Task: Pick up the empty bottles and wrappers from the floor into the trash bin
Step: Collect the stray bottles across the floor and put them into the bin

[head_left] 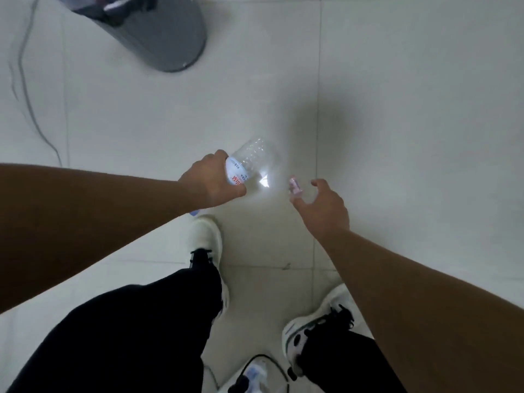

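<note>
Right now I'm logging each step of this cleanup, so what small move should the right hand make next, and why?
Probably close the right hand on the small pink wrapper. Its fingers are spread and curled beside the wrapper, not yet gripping it. The left hand already holds a clear empty water bottle, and the grey trash bin stands further ahead.

Dim, even indoor light; image soft throughout. Blurred dark shadow lay on tiled floor (397,80) ahead of hands. Bright glare spot showed on clear plastic bottle (252,163). Wide-angle bending stretched forearms at frame edges; grey trash bin (158,38) leaned, motion-blurred.
</note>
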Demonstrator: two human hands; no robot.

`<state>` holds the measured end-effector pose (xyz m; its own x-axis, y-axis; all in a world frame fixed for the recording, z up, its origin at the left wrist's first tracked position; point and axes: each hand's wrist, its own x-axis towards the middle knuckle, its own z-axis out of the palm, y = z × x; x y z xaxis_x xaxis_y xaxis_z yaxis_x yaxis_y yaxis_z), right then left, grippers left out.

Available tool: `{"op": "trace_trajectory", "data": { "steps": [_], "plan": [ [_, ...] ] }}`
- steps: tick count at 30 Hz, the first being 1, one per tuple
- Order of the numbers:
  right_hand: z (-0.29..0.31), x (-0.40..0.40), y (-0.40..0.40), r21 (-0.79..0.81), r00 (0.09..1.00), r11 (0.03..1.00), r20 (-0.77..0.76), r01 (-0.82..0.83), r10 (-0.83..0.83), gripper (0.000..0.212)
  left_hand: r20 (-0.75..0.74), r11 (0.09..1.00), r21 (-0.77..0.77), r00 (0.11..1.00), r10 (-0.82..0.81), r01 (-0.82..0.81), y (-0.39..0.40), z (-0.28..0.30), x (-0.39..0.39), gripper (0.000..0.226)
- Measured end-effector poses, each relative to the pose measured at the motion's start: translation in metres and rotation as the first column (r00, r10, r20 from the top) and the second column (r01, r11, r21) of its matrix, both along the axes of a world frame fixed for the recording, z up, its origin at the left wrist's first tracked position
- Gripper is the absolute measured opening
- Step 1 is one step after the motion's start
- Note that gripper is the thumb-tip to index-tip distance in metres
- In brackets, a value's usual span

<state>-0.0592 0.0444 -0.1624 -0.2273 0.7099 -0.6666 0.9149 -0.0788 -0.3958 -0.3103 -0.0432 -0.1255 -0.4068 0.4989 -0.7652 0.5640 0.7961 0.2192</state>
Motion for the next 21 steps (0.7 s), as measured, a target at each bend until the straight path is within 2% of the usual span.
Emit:
{"op": "trace_trajectory", "data": {
  "steps": [5, 8, 10, 13, 15, 18, 21],
  "plan": [
    [-0.127, -0.028, -0.003, 0.111, 0.996, 0.993, 0.083, -0.048, 0.038, 0.053, 0.021, 0.995, 0.001, 0.995, 0.098, -0.098, 0.009, -0.099, -0.031, 0.065],
    [-0.166, -0.030, -0.005, 0.184, 0.987, 0.972, 0.086, -0.149, 0.135, 0.032, 0.022, 0.997, 0.051, 0.998, 0.062, -0.063, 0.016, -0.134, -0.032, 0.071],
    [-0.171, -0.025, -0.004, 0.185, 0.977, 0.961, 0.094, -0.206, 0.191, 0.022, 0.030, 0.997, 0.052, 0.998, 0.058, -0.060, 0.019, -0.139, -0.027, 0.073],
    [-0.145, -0.020, 0.003, 0.142, 0.993, 0.984, 0.059, -0.106, 0.099, 0.021, 0.050, 0.997, 0.007, 0.995, 0.081, -0.082, 0.026, -0.112, -0.025, 0.077],
    [-0.109, -0.017, 0.010, 0.126, 0.992, 0.987, 0.082, -0.101, 0.091, 0.016, 0.022, 0.998, -0.002, 0.998, 0.061, -0.061, 0.029, -0.078, -0.028, 0.076],
    [-0.035, -0.017, 0.017, 0.115, 0.985, 0.982, 0.108, -0.149, 0.136, 0.011, -0.100, 1.000, -0.015, 0.995, 0.011, -0.013, 0.026, -0.016, -0.035, 0.066],
    [0.061, -0.026, 0.022, 0.115, 0.977, 0.975, 0.116, -0.192, 0.179, 0.011, -0.112, 0.994, -0.036, 0.989, 0.097, -0.102, 0.018, 0.058, -0.041, 0.062]
  ]
}}
